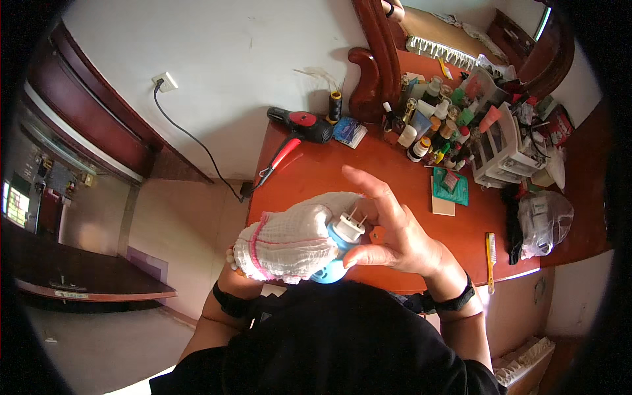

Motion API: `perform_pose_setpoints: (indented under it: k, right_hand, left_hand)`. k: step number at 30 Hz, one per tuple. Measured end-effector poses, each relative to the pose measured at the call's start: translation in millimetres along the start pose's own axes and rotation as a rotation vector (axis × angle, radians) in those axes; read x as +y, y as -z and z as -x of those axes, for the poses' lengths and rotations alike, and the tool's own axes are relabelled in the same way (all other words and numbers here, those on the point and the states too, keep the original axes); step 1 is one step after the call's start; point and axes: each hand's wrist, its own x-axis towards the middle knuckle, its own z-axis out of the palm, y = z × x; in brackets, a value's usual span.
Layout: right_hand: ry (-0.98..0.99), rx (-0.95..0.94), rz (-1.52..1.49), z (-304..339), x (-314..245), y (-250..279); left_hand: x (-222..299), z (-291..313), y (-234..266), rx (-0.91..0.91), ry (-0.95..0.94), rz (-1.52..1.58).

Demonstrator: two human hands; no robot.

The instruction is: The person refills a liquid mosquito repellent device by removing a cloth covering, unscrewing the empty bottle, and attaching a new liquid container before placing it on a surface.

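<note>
My left hand (232, 276) is mostly hidden under a white cloth with a pink stripe (289, 240), which it presses over a light blue plug-in device (336, 253). The device's white plug face with two metal prongs (349, 227) points up and away from me. My right hand (388, 227) cups the device from the right, thumb under it and fingers spread above. Both wrists wear black bands. The hands hover over the near left corner of a red-brown wooden dresser top (368, 178).
A black and red hair dryer (299, 128) lies at the dresser's far left, its cord running to a wall socket (164, 81). Bottles, jars and a white organiser (500, 145) crowd the far right by a mirror. A yellow comb (490, 253), a plastic bag (543, 220) and green cards (451, 187) lie nearby.
</note>
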Motion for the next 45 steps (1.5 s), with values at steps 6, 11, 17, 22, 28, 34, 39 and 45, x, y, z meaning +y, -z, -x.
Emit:
perform_pose_setpoints:
  k: [6,11,17,22,28,34,39,45]
  right_hand:
    - [-0.062,0.239,0.235,2,6,-5]
    - [0.222,0.383,0.495,2,15,-25]
    - [0.118,0.401,0.474,-2,17,-27]
    - [0.188,0.371,0.552,0,22,-29]
    - [0.209,0.341,0.469,0,16,-30]
    - [0.17,0.272,0.274,0,14,-18]
    - [0.119,0.265,0.075,4,24,-14]
    - [0.03,0.193,-0.235,9,33,-10]
  left_hand:
    - [7,-11,-19,0.075,0.072,0.27]
    - [6,-15,-38,0.148,-0.579,-0.438]
    - [5,-16,-39,0.123,-0.667,-0.288]
    - [10,-6,-34,0.2,-0.607,-0.658]
    - [12,0,-28,0.221,-0.6,-1.151]
    - [18,-9,-33,0.254,-0.508,-0.622]
    - [20,-10,-41,0.177,-0.557,-0.862]
    - [23,-4,-47,0.251,-0.578,-1.196]
